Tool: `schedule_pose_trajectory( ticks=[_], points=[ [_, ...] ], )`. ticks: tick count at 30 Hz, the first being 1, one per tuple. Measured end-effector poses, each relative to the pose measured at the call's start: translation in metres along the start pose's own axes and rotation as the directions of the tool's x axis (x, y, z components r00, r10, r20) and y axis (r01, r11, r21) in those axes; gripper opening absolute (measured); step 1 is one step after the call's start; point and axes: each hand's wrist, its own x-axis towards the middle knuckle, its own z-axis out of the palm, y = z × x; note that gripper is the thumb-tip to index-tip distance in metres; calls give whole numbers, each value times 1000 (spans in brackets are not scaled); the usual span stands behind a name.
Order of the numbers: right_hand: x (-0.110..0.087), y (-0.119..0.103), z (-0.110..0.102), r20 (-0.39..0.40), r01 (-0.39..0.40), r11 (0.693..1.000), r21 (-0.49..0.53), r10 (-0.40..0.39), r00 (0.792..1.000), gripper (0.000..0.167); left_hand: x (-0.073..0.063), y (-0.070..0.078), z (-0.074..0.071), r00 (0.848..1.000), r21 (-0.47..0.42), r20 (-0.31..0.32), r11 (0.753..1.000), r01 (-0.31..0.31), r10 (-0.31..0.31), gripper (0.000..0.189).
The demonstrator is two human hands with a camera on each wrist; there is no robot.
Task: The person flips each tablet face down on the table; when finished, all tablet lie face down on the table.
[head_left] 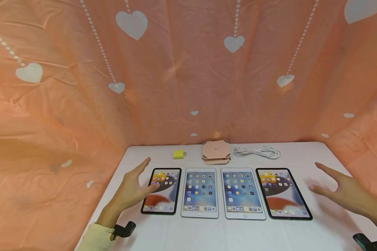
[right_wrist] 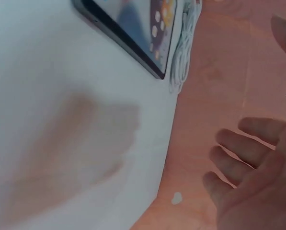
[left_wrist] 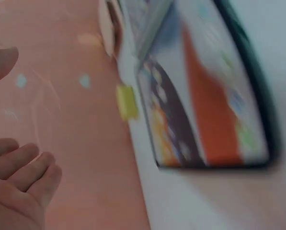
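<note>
Left hand [head_left: 130, 191] and right hand [head_left: 348, 194] raised, fingers [head_left: 142, 168] loosely extended.
Left near left black-rimmed tablet [head_left: 165, 192], right beside right black-rimmed tablet [head_left: 283, 193]; left white tablet [head_left: 200, 192], right white tablet [head_left: 243, 193] between. Farther off: yellow plug [head_left: 178, 154], pink stand [head_left: 216, 150], white cable [head_left: 260, 151]. All on tabletop [head_left: 220, 235].

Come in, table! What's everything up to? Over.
Left hand, right hand: both empty. Four tablets in a row, screens lit. Yellow plug, pink stand, white cable behind, not blocking.
</note>
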Motion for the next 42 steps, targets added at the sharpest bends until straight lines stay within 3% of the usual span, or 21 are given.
schedule_pose_trajectory(
  ticks=[2, 5, 10, 15, 19, 21, 23, 28, 31, 34, 36, 38, 40, 42],
  points=[
    [2, 0, -6, 36, -1, 1000, 17, 1, 999, 90, 9, 9, 5, 1000, -84, 17, 996, -15, 16, 93],
    [4, 1, -10, 79, 15, 991, 131, -26, 997, 79, 21, 24, 13, 998, -226, 58, 974, -14, 28, 89],
    [9, -1, -14, 178, -24, 946, 324, -36, 983, 71, 37, 51, 30, 988, -425, 146, 905, 16, 52, 82],
    [12, -2, -20, 266, -94, 930, 356, -5, 964, 67, 51, 76, 55, 962, -580, 252, 811, 68, 100, 78],
    [13, 1, -23, 360, -135, 910, 393, -17, 933, 68, 58, 94, 81, 940, -623, 318, 775, 109, 124, 74],
    [16, 4, -23, 420, -184, 873, 451, -26, 907, 71, 61, 102, 94, 929, -621, 352, 771, 140, 114, 72],
    [18, 7, -23, 476, -232, 812, 535, -63, 877, 71, 64, 110, 108, 915, -635, 386, 755, 167, 122, 70],
    [24, 19, -21, 547, -339, 580, 740, -227, 805, 50, 70, 128, 141, 871, -688, 474, 672, 274, 130, 61],
    [26, 23, -17, 565, -380, 519, 766, -262, 782, 46, 74, 138, 157, 857, -695, 502, 643, 322, 114, 57],
    [28, 23, -13, 583, -386, 555, 737, -233, 778, 57, 76, 147, 170, 846, -689, 528, 622, 372, 78, 53],
    [29, 22, -11, 592, -387, 581, 716, -211, 778, 61, 77, 154, 179, 833, -684, 552, 592, 426, 38, 51],
    [29, 20, -9, 600, -391, 610, 690, -180, 779, 65, 79, 161, 190, 818, -692, 575, 535, 485, 2, 49],
    [29, 19, -7, 601, -393, 614, 684, -169, 781, 66, 80, 168, 202, 802, -701, 596, 469, 538, -29, 47],
    [29, 18, -5, 605, -402, 615, 678, -158, 780, 66, 81, 175, 212, 786, -699, 615, 422, 578, -58, 45]
  ],
)
